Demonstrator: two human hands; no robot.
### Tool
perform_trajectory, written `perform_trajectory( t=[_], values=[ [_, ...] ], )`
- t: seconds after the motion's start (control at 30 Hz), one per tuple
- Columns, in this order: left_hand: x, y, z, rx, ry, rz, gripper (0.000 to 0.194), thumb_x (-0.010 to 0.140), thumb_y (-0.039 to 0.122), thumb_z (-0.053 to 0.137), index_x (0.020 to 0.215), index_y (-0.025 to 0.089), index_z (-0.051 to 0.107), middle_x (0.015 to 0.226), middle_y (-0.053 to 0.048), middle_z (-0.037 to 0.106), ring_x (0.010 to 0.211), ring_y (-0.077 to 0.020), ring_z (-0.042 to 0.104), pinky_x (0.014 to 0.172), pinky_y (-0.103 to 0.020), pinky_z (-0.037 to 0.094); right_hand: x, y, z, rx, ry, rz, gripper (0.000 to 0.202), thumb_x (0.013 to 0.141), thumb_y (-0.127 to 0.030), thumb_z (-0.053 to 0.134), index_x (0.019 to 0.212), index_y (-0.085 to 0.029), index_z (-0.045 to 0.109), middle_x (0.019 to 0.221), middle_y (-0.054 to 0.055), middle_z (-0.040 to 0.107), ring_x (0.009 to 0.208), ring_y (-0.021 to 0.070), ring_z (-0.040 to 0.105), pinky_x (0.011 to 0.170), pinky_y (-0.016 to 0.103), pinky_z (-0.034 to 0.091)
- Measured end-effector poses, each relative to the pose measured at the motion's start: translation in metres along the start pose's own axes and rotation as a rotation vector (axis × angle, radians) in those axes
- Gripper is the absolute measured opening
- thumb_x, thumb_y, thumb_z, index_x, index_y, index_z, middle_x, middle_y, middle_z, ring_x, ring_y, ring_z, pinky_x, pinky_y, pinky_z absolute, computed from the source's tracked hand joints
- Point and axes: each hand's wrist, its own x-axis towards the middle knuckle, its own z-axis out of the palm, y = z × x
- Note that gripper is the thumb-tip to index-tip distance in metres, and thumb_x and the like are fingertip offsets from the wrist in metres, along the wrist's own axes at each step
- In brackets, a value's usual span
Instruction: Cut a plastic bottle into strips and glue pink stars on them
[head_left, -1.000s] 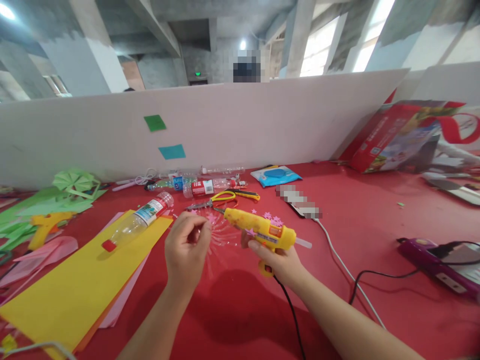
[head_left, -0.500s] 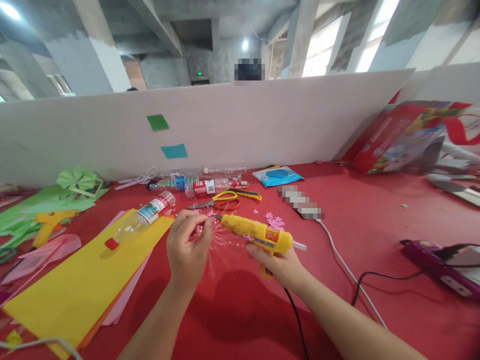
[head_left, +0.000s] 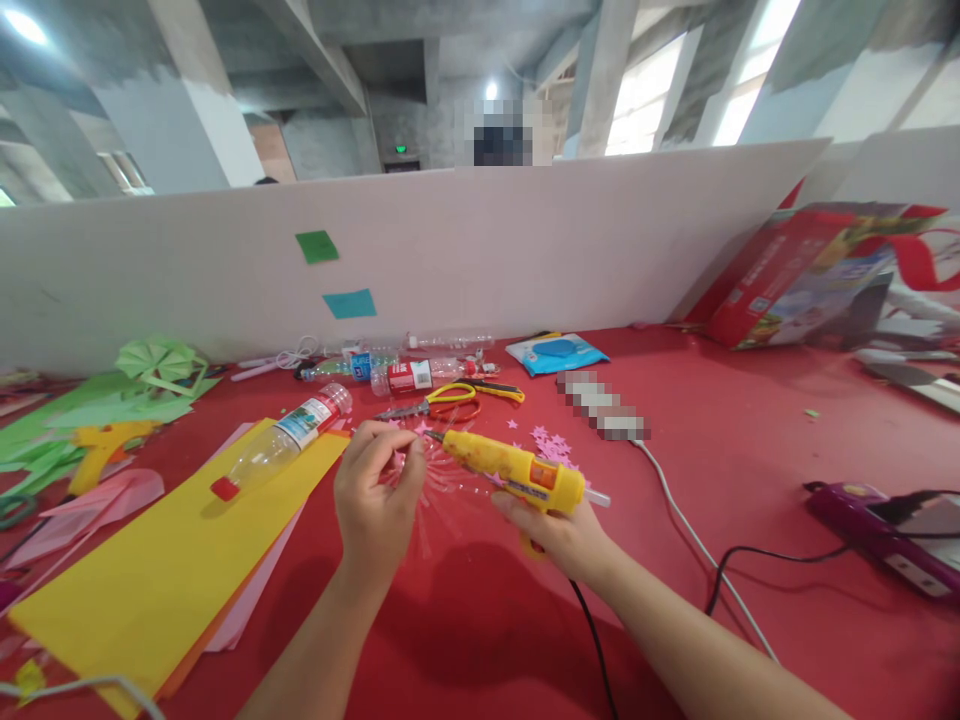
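My right hand [head_left: 559, 525] is wrapped round a yellow glue gun [head_left: 517, 466], whose dark nozzle points left and a clear glue stick juts from its back. Close to the nozzle tip, my left hand [head_left: 379, 480] has thumb and forefinger pinched together; what lies between them is too small to make out. Beneath both hands sits a clear plastic piece cut into spreading strips [head_left: 431, 490], with a few pink stars on or beside it. More pink stars [head_left: 551, 445] lie scattered to the right, beyond the glue gun.
Scissors [head_left: 427, 405], a yellow cutter [head_left: 495, 390] and several plastic bottles [head_left: 289, 435] lie ahead. Yellow paper [head_left: 180, 560] and another glue gun [head_left: 97, 450] are at left. A purple power strip [head_left: 885, 540] with cords is at right. A white board [head_left: 525, 250] stands behind.
Almost nothing differs. Both hands and the glue gun hold nearly the same place, while the whole view has shifted very slightly.
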Motion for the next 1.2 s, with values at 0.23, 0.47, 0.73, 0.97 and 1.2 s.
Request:
perform_trajectory(
  t=[0.23, 0.47, 0.73, 0.97, 1.2],
  values=[
    [-0.001, -0.001, 0.001, -0.012, -0.004, -0.006, 0.008, 0.079, 0.013, 0.056, 0.073, 0.018, 0.058, 0.071, 0.002, 0.052, 0.061, -0.0086, 0.046, 0.059, -0.022, 0.039, 0.0, -0.001, -0.001, -0.041, -0.006, -0.016, 0.021, 0.072, -0.03, 0.058, 0.059, -0.023, 0.043, 0.045, -0.007, 0.033, 0.038, 0.0082, 0.029, 0.037, 0.023, 0.027],
    [-0.001, -0.005, 0.0, 0.038, 0.014, 0.067, 0.009, 0.079, 0.01, 0.055, 0.075, 0.018, 0.058, 0.072, 0.001, 0.053, 0.065, -0.0101, 0.048, 0.061, -0.023, 0.041, 0.0, 0.0, -0.003, -0.098, -0.026, -0.077, 0.023, 0.074, -0.028, 0.057, 0.057, -0.022, 0.042, 0.048, -0.007, 0.036, 0.039, 0.008, 0.031, 0.038, 0.023, 0.028],
    [-0.001, 0.0, -0.001, -0.048, -0.055, 0.076, 0.008, 0.076, 0.011, 0.056, 0.074, 0.018, 0.058, 0.073, 0.0, 0.053, 0.068, -0.0119, 0.049, 0.063, -0.025, 0.04, 0.006, 0.008, -0.006, -0.302, 0.091, -0.206, 0.007, 0.076, -0.026, 0.056, 0.071, -0.02, 0.057, 0.071, 0.001, 0.056, 0.06, 0.0141, 0.054, 0.055, 0.026, 0.045],
    [-0.006, 0.013, 0.005, -0.645, -0.361, -0.675, 0.016, 0.075, 0.023, 0.055, 0.061, 0.018, 0.05, 0.06, 0.004, 0.042, 0.058, -0.0095, 0.038, 0.055, -0.022, 0.033, 0.011, 0.011, -0.005, -0.423, 0.217, -0.293, 0.004, 0.074, -0.019, 0.053, 0.075, -0.022, 0.056, 0.079, 0.001, 0.058, 0.073, 0.0158, 0.058, 0.068, 0.027, 0.048],
    [-0.009, 0.021, 0.008, -0.898, -0.585, -0.996, 0.005, 0.061, 0.02, 0.054, 0.058, 0.016, 0.054, 0.051, 0.003, 0.042, 0.049, -0.0082, 0.03, 0.048, -0.024, 0.022, 0.007, 0.008, -0.001, -0.459, 0.176, -0.361, 0.008, 0.075, -0.016, 0.054, 0.076, -0.022, 0.059, 0.084, 0.003, 0.06, 0.078, 0.0166, 0.059, 0.072, 0.027, 0.047]
  ],
)
